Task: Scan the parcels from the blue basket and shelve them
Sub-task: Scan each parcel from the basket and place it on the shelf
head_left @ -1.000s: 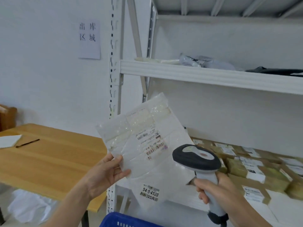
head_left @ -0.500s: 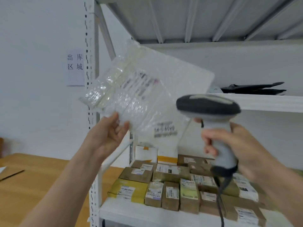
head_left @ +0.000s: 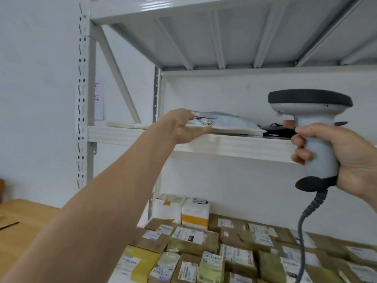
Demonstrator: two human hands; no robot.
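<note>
Parcel [head_left: 228,124] now shelf-edge [head_left: 234,144] — in left hand [head_left: 183,129]

WAREHOUSE: A paper sign [head_left: 99,103] on the wall [head_left: 40,78], half hidden behind the shelf upright [head_left: 82,94], shows only slivers of two Chinese characters. The printed labels [head_left: 236,255] on the stacked boxes [head_left: 189,245] are too blurred to read.

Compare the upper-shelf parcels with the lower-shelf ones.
The upper-shelf parcels are flat soft bags, white, grey and black; lower-shelf parcels are mostly brown and yellowish boxes. The upper ones lie loosely overlapped; the lower ones are packed tight in rows. Lower labels face up; upper labels cannot be seen. Both sit on one white rack.
</note>
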